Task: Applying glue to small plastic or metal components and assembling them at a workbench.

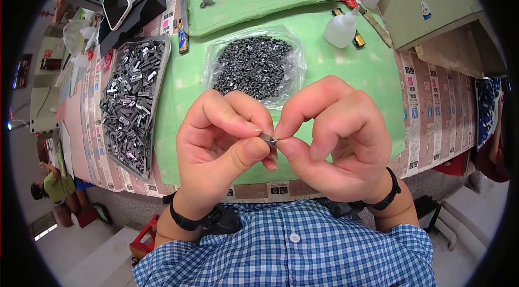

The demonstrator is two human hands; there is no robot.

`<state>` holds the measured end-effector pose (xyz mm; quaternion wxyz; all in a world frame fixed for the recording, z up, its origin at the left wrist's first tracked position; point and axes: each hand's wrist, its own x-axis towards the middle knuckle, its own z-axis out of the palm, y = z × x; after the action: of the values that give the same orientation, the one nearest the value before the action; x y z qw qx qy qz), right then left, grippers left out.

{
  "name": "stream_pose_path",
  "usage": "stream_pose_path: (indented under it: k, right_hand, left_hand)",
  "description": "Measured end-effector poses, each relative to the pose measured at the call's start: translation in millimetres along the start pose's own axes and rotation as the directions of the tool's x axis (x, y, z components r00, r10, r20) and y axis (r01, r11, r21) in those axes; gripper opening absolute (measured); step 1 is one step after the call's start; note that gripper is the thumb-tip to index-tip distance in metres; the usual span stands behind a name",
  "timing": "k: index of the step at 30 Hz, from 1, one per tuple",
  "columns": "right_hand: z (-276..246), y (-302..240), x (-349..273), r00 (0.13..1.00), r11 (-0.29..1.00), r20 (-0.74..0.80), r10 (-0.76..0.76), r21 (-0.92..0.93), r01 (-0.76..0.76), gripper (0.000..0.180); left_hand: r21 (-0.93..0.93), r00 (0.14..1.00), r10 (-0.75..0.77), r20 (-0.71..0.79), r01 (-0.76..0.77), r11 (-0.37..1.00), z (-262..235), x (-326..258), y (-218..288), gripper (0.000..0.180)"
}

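My left hand [213, 154] pinches a small dark grey metal piece [266, 137] between thumb and forefinger. From the other side, my right hand [351, 146] is closed at the tip of the same piece, thumb and forefinger pressed together. A tiny pointed bit shows there; whether it is a separate part I cannot tell. Just beyond my fingers lies an open clear plastic bag [296, 78] with a heap of tiny black parts [251, 65]. To the left, a metal tray [160, 78] holds many dark grey rectangular clip-like pieces [130, 103].
A green cloth [351, 87] covers the table, with a green padded board [243, 5] at the back. White squeeze bottles [340, 30] stand back right, near a grey cabinet [432, 0]. A phone [117, 5] leans on a black box at back left. Another person [59, 187] is far left.
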<state>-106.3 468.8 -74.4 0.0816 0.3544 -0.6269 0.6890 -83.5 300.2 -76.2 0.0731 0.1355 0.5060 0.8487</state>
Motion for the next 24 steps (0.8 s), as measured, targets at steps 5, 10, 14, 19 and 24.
stream_pose_path:
  k: [5, 10, 14, 19, 24]
  right_hand:
    - [2.8, 0.9, -1.0, 1.000, 1.000, -0.002, -0.013, -0.008, 0.013, 0.029]
    - [3.6, 1.9, -2.1, 0.999, 0.999, -0.001, 0.038, 0.035, -0.038, 0.029]
    - [1.3, 2.5, -2.9, 0.999, 0.999, 0.004, 0.037, 0.024, -0.037, 0.029]
    - [0.0, 4.0, -1.5, 1.000, 0.999, 0.018, 0.002, -0.042, -0.002, 0.028]
    - [8.5, 10.3, -0.9, 0.990, 0.991, -0.044, 0.132, -0.009, -0.133, 0.024]
  left_hand:
    - [0.030, 1.000, -0.004, -0.023, 0.005, 1.000, 3.1, -2.8, 5.4, 0.016]
    - [0.017, 0.996, -0.062, -0.056, 0.063, 0.998, 5.2, -5.9, 8.4, 0.014]
    - [0.026, 0.995, -0.086, -0.060, 0.087, 0.996, 6.0, -4.6, 8.5, 0.013]
    - [0.015, 0.994, -0.095, -0.053, 0.096, 0.995, 5.1, -2.3, 6.9, 0.012]
    - [-0.025, 0.964, -0.233, -0.132, 0.231, 0.973, -0.4, -1.7, 4.8, 0.011]
